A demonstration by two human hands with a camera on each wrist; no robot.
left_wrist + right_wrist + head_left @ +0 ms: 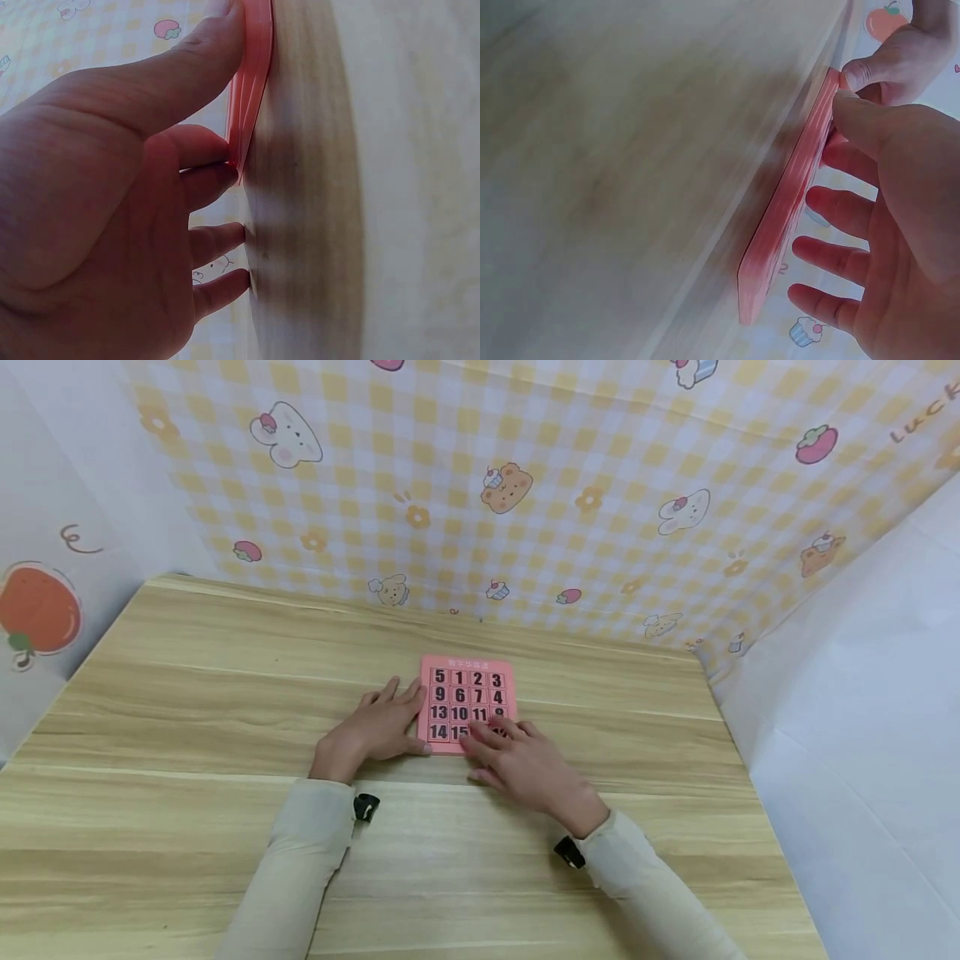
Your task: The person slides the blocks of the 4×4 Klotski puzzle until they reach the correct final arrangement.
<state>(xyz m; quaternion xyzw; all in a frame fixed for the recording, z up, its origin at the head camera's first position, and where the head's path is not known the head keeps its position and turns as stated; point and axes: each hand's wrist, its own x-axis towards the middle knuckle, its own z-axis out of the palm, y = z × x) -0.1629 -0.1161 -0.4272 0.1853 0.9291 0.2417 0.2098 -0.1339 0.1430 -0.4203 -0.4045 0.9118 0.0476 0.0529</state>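
A flat pink number slide puzzle point(440, 713) lies on the wooden table, with black numerals on its square tiles. My left hand point(378, 728) holds its near left corner, the thumb at the near edge and the fingers along the left side. In the left wrist view, two fingers of the left hand point(112, 187) meet the side of the pink frame point(255, 67). Over the puzzle's lower right part, my right hand point(528, 768) touches the tiles with its fingertips. Its fingers cover some bottom-row tiles. The right wrist view shows this hand's fingers point(840, 259) spread and relaxed.
The light wood-grain table point(225, 693) extends around the puzzle. Behind it hangs a yellow-checked cloth point(450, 543) with cartoon prints. White sheeting point(862, 693) closes off the right side, and a pale panel with a printed orange fruit point(41, 610) is on the left.
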